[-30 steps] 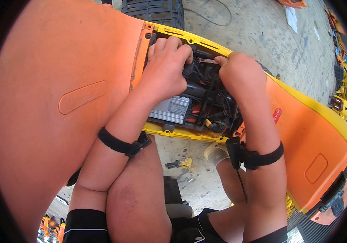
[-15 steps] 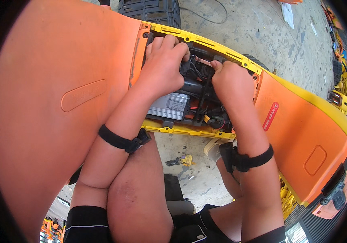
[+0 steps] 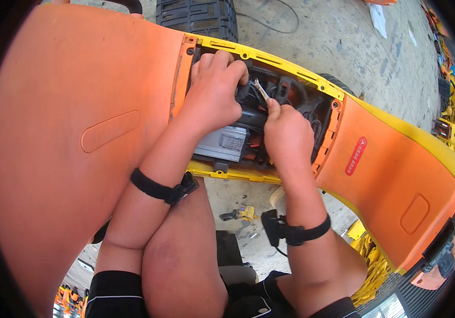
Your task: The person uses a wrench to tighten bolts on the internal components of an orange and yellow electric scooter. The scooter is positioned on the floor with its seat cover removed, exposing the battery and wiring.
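Nearer the left hand [image 3: 211,95], right hand [image 3: 287,135].

Concrete floor [image 3: 344,42] bears orange toy vehicle [image 3: 68,132], tyre [image 3: 198,16]

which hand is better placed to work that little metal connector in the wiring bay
Right, probably. The right hand already pinches the small metal connector at its fingertips, above the grey control box. The left hand is curled over the black wires beside it, seemingly holding them aside.

Both hands, the left hand [image 3: 212,95] and the right hand [image 3: 287,135], dig into black wires [image 3: 291,98] inside a big orange plastic toy car body [image 3: 68,138], above a grey metal box [image 3: 222,144].
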{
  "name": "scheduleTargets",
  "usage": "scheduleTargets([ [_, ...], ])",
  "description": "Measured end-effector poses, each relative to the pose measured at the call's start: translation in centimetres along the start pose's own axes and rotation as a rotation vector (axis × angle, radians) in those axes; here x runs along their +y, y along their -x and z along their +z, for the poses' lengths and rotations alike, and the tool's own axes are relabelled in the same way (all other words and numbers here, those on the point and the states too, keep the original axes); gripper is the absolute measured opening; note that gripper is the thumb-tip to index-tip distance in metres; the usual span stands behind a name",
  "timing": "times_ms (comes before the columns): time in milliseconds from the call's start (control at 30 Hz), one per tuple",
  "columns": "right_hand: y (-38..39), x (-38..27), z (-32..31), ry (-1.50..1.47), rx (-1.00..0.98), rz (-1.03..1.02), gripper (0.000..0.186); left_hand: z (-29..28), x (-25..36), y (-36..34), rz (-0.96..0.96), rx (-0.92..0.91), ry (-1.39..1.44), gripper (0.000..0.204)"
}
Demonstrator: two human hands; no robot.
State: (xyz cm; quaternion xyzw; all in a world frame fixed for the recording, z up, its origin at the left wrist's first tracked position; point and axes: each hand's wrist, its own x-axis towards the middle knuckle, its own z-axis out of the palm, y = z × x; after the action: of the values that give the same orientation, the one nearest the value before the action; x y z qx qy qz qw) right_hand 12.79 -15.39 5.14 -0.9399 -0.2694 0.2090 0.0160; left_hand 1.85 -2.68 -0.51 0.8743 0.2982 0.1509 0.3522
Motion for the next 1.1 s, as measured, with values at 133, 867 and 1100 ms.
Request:
scheduleTargets([
  [133, -1.8, 1.9, -2.5, -0.063, -0.066, -0.038, 0.052, 0.1, 0.1, 0.1, 0.015, 0.009, 0.011, 0.038],
  [867, -7.4, 0.6, -5.0, 0.199, -0.008, -0.364, 0.048, -0.1, 0.4, 0.0, -0.013, -0.016, -0.003, 0.039],
  [1100, -7.5, 0.6, -4.5, 0.249, 0.021, -0.371, 0.047, 0.0, 0.4, 0.0, 0.0, 0.003, -0.005, 0.038],
])
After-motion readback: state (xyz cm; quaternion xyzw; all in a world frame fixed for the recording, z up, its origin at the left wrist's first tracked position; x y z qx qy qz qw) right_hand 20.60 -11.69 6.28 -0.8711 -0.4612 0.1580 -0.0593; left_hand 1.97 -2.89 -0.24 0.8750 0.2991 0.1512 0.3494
